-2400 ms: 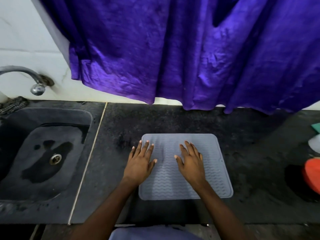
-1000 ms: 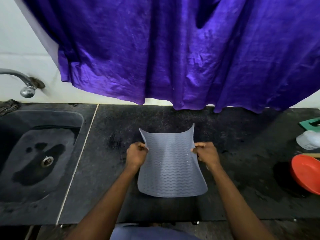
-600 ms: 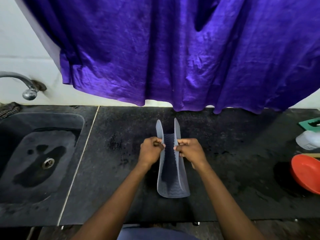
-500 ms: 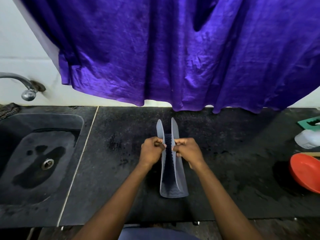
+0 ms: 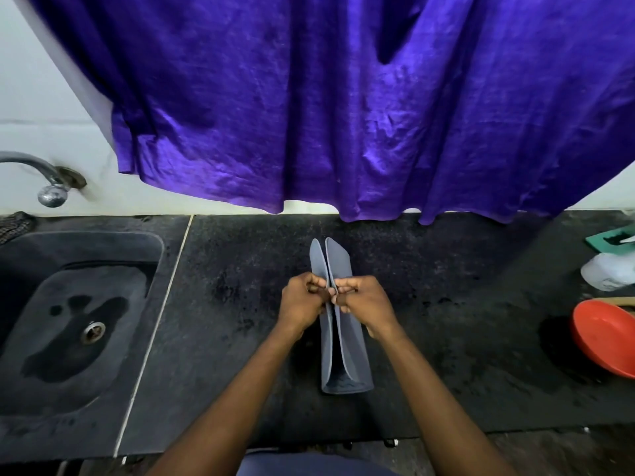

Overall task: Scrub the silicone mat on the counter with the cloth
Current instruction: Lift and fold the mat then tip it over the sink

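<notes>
Right of the sink (image 5: 103,242), the left hand (image 5: 300,305) and right hand (image 5: 366,304) each pinch one raised edge of the folded silicone mat (image 5: 350,352); its long axis runs parallel to the sink's side.

This is a home kitchen. A dark speckled stone counter (image 5: 446,338) runs along a white wall (image 5: 41,97). A dark moulded sink (image 5: 41,383) with a round metal drain (image 5: 93,332) is set into the counter's left end, with patches of water lying round the drain. A curved metal tap (image 5: 51,192) comes out of the wall above the sink. At the counter's right edge sit an orange-red plastic bowl (image 5: 604,341) and a white plastic container (image 5: 611,273). A creased purple fabric curtain (image 5: 343,115) hangs down over the wall behind the counter.
</notes>
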